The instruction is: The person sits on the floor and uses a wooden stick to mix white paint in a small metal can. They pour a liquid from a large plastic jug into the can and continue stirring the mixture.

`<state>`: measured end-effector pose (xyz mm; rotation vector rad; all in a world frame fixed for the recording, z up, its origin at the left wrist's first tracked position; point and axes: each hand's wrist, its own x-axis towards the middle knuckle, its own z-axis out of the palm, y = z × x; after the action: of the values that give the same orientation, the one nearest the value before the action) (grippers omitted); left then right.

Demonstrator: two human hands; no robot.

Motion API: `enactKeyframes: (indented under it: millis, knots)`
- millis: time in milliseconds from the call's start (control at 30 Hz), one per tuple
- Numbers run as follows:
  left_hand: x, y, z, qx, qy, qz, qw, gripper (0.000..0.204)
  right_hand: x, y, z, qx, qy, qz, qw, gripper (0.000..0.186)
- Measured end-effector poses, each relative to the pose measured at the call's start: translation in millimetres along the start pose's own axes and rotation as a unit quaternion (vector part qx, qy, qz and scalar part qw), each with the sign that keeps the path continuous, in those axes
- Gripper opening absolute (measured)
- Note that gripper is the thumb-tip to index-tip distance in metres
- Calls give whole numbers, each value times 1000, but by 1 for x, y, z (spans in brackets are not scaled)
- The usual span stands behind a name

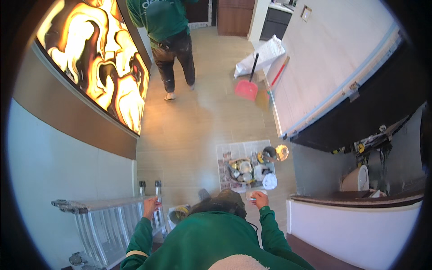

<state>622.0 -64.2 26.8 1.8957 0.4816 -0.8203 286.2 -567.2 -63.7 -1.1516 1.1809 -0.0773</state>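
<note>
My right hand (259,200) grips a small, pale, see-through round piece (250,195), perhaps a lid or shallow tub; which of these I cannot tell. It is just in front of printed paper sheets (225,155) spread on the floor. On them stand a tray of tins and tubs (244,167), a white round tub (269,181) and a dark open tin (269,154). My left hand (151,208) is beside an aluminium ladder (105,227), its fingers curled together. Whether it touches the ladder or holds something small is hidden.
A co-worker (171,49) in green stands ahead on the left, near a lit patterned panel (96,58). A red dustpan (246,90), a broom (279,74) and a white sack (263,56) are by the right wall. A bucket (179,213) sits by my feet.
</note>
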Motion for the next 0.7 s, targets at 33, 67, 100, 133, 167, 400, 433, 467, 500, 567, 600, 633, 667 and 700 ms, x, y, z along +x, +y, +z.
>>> enactKeyframes:
  millis: [33, 67, 100, 133, 167, 400, 433, 467, 500, 567, 600, 633, 667, 700]
  knots:
    - [12, 21, -4, -20, 15, 22, 999, 31, 15, -19, 17, 12, -31, -12, 999, 27]
    - [21, 36, -6, -31, 23, 39, 998, 29, 26, -32, 36, -38, -23, -20, 999, 23]
    - [29, 46, -5, -18, 17, 34, 999, 29, 32, -40, 47, -25, -26, -19, 999, 24]
    - [37, 52, -5, -2, 13, 36, 999, 29, 40, -45, 57, -16, -21, -14, 1000, 26]
    - [45, 54, -4, 7, 13, 33, 999, 30, 48, -47, 68, -4, -11, 11, 1000, 27]
    - [88, 39, 15, 186, -149, 27, 971, 22, 125, -18, 77, -638, -138, -110, 750, 29]
    - [96, 47, 17, 199, -150, 3, 968, 23, 135, -14, 79, -639, -143, -36, 755, 28]
    - [103, 58, 21, 211, -148, -17, 966, 24, 151, -18, 82, -627, -146, -11, 765, 28]
    - [110, 71, 23, 214, -143, -30, 966, 25, 170, -26, 90, -620, -136, 57, 770, 29]
    - [129, 109, 32, 206, -125, -49, 969, 27, 202, -55, 98, -655, -148, -31, 740, 29]
    - [139, 129, 37, 189, -112, -54, 974, 29, 220, -77, 103, -673, -146, -65, 723, 30]
    - [149, 148, 42, 167, -98, -59, 979, 30, 242, -102, 112, -677, -120, -127, 715, 30]
    - [161, 168, 49, 136, -82, -63, 985, 31, 261, -129, 120, -678, -94, -189, 704, 31]
    - [170, 186, 56, 99, -62, -67, 991, 32, 277, -155, 130, -692, -73, -216, 685, 32]
